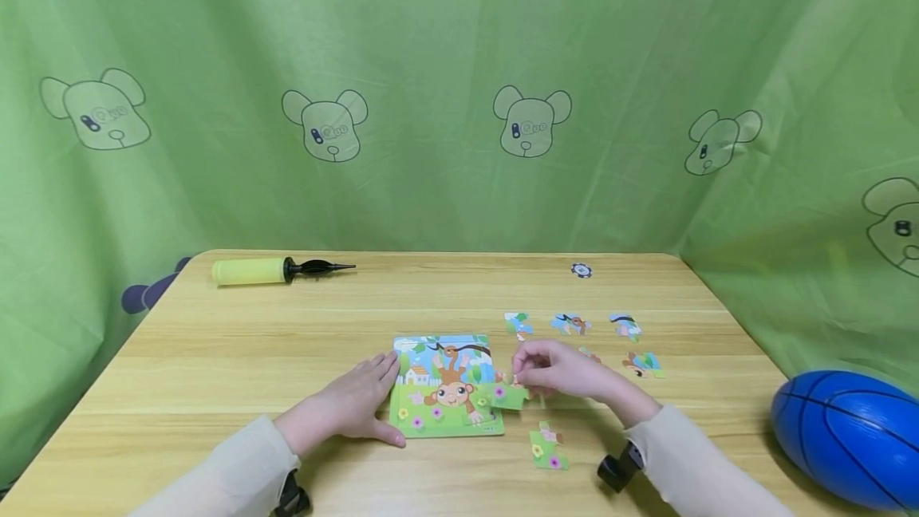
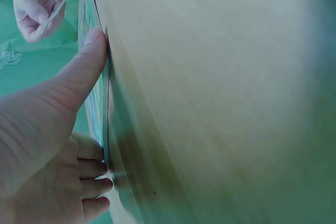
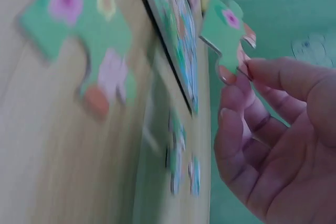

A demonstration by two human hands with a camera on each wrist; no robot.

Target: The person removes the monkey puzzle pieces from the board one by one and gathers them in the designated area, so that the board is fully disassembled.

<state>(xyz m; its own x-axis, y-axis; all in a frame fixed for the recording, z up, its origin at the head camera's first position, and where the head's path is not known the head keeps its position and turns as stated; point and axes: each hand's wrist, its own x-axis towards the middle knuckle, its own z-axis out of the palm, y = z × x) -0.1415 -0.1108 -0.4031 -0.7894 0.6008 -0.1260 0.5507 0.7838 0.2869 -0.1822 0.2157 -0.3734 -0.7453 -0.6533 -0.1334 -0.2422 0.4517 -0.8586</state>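
Note:
My left hand [image 1: 359,399] lies at the left side of a puzzle board [image 1: 448,427] with a monkey picture. Its fingers are extended along the edge, and the thumb [image 2: 84,66] points toward the near corner. Between thumb and fingertips, my right hand [image 1: 567,369] pinches a green puzzle piece [image 1: 510,397] with a pink flower, raised by the board's right edge. In the right wrist view that piece [image 3: 223,27] also shows brown-orange parts near the fingertips. Another green flowered puzzle piece [image 1: 547,448] lies on the wood below my right hand.
Several loose pieces, such as one with a bird [image 1: 571,324], lie beyond my right hand. A poker chip [image 1: 581,270] and a yellow hand pump [image 1: 251,271] are near the table's back edge. At the right sits a blue ball [image 1: 850,437]. Green curtains [image 1: 431,206] surround the table.

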